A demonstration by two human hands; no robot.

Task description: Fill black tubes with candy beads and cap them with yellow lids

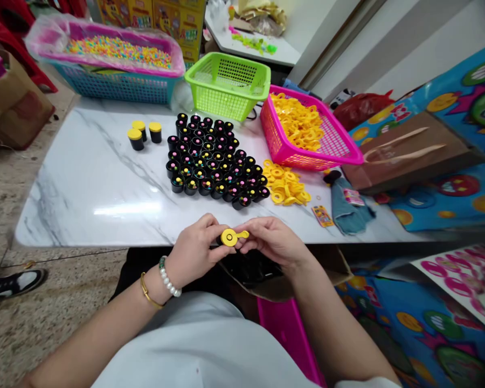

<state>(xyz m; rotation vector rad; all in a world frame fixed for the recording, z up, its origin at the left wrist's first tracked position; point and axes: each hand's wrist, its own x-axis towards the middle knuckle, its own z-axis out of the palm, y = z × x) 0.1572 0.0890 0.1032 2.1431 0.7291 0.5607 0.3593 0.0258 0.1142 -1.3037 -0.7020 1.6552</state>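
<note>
My left hand (196, 249) is closed around a small black cup topped with a yellow lid (229, 237), held at the near edge of the marble table (97, 183). My right hand (272, 240) pinches the lid's yellow tab from the right. Beyond my hands stands a dense cluster of several open black cups (212, 159) filled with coloured beads. A loose pile of yellow lids (285, 186) lies to the right of the cluster. Three capped cups (144, 133) stand apart at the back left.
A pink basket (339, 145) of yellow lids sits at the right, an empty green basket (228, 81) behind the cups, and a blue basket (117, 86) of coloured beads at the back left. A brown box (412, 153) and a folded denim cloth (350, 207) lie on the right.
</note>
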